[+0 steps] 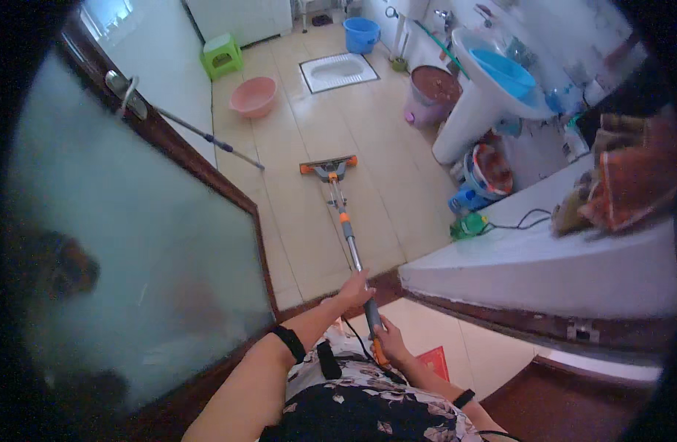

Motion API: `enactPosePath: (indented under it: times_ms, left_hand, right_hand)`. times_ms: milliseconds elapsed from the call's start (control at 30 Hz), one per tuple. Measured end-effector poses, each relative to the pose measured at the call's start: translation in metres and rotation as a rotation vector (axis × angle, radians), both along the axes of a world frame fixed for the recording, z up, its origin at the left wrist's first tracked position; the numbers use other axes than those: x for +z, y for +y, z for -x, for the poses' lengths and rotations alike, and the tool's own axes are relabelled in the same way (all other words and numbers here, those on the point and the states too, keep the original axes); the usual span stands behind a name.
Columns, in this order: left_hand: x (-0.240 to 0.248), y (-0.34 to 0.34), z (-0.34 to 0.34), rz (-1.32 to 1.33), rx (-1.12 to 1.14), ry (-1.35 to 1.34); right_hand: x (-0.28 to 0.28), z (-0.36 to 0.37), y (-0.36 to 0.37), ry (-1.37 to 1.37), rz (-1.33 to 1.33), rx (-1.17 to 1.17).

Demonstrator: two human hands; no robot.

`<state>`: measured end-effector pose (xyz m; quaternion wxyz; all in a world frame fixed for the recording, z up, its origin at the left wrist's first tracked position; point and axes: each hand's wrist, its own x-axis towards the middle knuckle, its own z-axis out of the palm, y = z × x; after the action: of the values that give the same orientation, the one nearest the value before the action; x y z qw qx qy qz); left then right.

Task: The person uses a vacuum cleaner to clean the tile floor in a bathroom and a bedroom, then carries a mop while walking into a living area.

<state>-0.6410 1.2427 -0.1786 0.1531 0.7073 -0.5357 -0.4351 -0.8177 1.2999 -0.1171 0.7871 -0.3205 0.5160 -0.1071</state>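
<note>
A sponge mop point(350, 234) with a silver pole and orange and grey parts reaches away from me through the doorway. Its wide head point(329, 171) rests on the tiled floor. My left hand point(355, 288) is wrapped round the pole at the doorway. Closer to my body, my right hand point(389, 341) is closed round the grey grip, above its orange end.
A frosted glass door point(161, 243) stands at the left. Beyond the mop are a pink basin point(253, 97), green stool point(221, 56), squat toilet point(339, 72), blue bucket point(362, 35) and trash bin point(431, 92). A pedestal sink point(455, 121) stands on the right.
</note>
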Motion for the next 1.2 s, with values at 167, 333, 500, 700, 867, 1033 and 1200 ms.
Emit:
enactPosePath:
  times_ms: [167,333,500,700,867,1033,1200]
  left_hand:
    - [-0.001,-0.063,-0.041,-0.408,0.342,0.507]
    - [-0.021,-0.151,-0.082,-0.090,0.388,0.496]
    - [-0.014,-0.246,-0.147,-0.138,0.512,0.616]
    - [-0.004,-0.372,-0.229,-0.194,0.665,0.572]
    - [-0.012,-0.455,-0.309,-0.099,0.599,0.457]
    - [-0.004,-0.535,-0.387,-0.122,0.607,0.316]
    - [0.011,-0.614,-0.475,-0.077,0.691,0.356]
  right_hand:
    - [-0.014,-0.067,-0.114,0.085,0.166,0.086]
    - [-0.025,-0.118,-0.214,0.063,0.044,0.102]
    - [-0.049,-0.188,-0.305,0.030,0.338,0.197]
    - [-0.034,-0.283,-0.439,0.052,0.244,0.204]
    - [-0.030,-0.368,-0.531,0.084,0.242,0.223]
    - [-0.032,-0.447,-0.611,0.067,0.174,0.190]
    - [-0.030,-0.544,-0.695,0.029,0.172,0.194]
